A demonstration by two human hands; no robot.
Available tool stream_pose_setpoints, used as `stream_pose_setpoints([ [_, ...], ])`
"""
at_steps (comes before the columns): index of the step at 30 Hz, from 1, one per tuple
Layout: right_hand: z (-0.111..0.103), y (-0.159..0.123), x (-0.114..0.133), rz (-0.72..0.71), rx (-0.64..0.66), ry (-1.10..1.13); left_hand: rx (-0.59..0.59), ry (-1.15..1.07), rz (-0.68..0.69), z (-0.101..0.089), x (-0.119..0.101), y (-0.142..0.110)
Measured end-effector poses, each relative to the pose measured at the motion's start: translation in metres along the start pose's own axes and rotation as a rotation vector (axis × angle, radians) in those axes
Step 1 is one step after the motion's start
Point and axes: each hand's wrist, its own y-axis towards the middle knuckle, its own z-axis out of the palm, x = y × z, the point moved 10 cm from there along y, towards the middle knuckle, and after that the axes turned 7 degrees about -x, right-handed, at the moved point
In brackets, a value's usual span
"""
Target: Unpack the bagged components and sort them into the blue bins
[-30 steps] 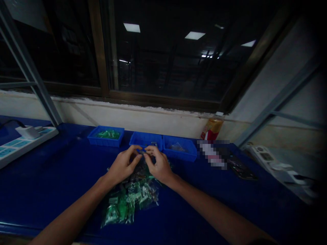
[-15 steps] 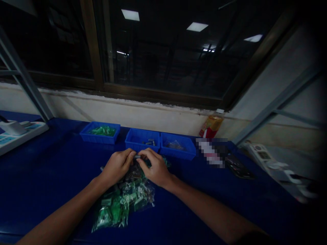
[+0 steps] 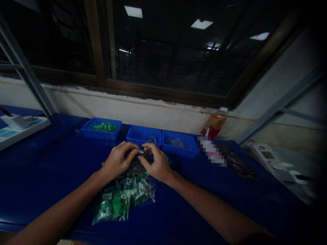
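Observation:
Between my two hands is a small silvery cylinder [image 3: 141, 151], too small to name more exactly. My left hand [image 3: 119, 160] pinches its left end between thumb and fingertips. At its other end my right hand [image 3: 157, 163] has its index finger against the piece, with the thumb a little lower and apart from it. Beneath the hands lies a pile of clear plastic bags [image 3: 138, 192] with green and metal-coloured small parts. A bag of green pieces [image 3: 112, 207] forms the near end of the pile.
Along the wall stand three blue bins: one with green pieces [image 3: 104, 127], one with small metal cylinders [image 3: 152, 139], one with clear plastic bits [image 3: 176, 142]. A bottle [image 3: 214, 126] and a dark phone-like object [image 3: 241, 165] lie right; a power strip [image 3: 25, 129] is left.
The right thumb has moved down, away from the cylinder, and the hands have opened slightly around it. More of the piece shows. The whole view has shifted a little.

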Motion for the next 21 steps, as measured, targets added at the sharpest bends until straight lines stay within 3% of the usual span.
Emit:
stream_pose_setpoints([
  [6,-0.006,-0.005,0.018,-0.119,0.02,-0.137,0.064,0.083,0.02,0.008,-0.007,-0.001],
  [9,-0.017,-0.003,0.016,-0.14,-0.005,-0.214,0.106,0.194,0.058,0.002,-0.007,0.004],
  [11,-0.028,0.001,0.007,-0.132,-0.064,-0.286,0.146,0.232,0.049,-0.01,0.005,0.009],
  [14,-0.046,0.009,-0.017,-0.082,-0.172,-0.412,0.166,0.236,-0.021,-0.041,0.042,0.008],
  [17,-0.052,0.015,-0.04,-0.012,-0.211,-0.549,0.288,0.174,-0.072,-0.056,0.077,-0.014],
  [19,-0.051,0.016,-0.049,0.027,-0.201,-0.618,0.337,0.139,-0.047,-0.06,0.085,-0.034],
  [21,-0.05,0.015,-0.049,0.04,-0.199,-0.662,0.313,0.171,0.008,-0.062,0.083,-0.049],
])
